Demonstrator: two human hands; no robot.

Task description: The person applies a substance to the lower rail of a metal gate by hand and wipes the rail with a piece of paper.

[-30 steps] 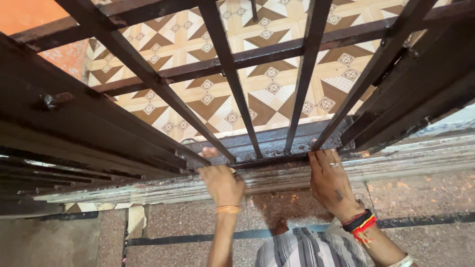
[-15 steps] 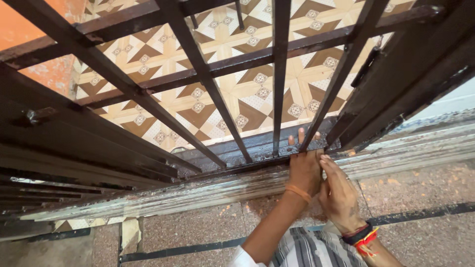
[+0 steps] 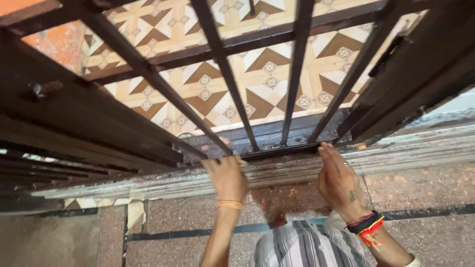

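A dark brown metal gate (image 3: 297, 74) with upright bars stands in front of me. My left hand (image 3: 225, 177) curls over the gate's bottom rail (image 3: 277, 148), fingertips poking through between the bars. A small pale scrap (image 3: 241, 161) shows beside its knuckles; I cannot tell what it is. To the right, my right hand (image 3: 339, 179) rests with straight fingers against the same rail and the scuffed, pale stone sill (image 3: 420, 148) under it. An orange band circles the left wrist, and black and red threads circle the right.
Behind the bars lies a patterned tan and brown tiled floor (image 3: 267, 69). A second barred panel (image 3: 74, 128) stands folded at the left, beside an orange wall (image 3: 54, 42). Below the sill is speckled reddish flooring (image 3: 425, 190). My striped shirt (image 3: 302, 247) shows at the bottom.
Half a second ago my left hand was on the rail right beside my right hand; it has slid back left. The right hand stays put, and the view has shifted slightly.
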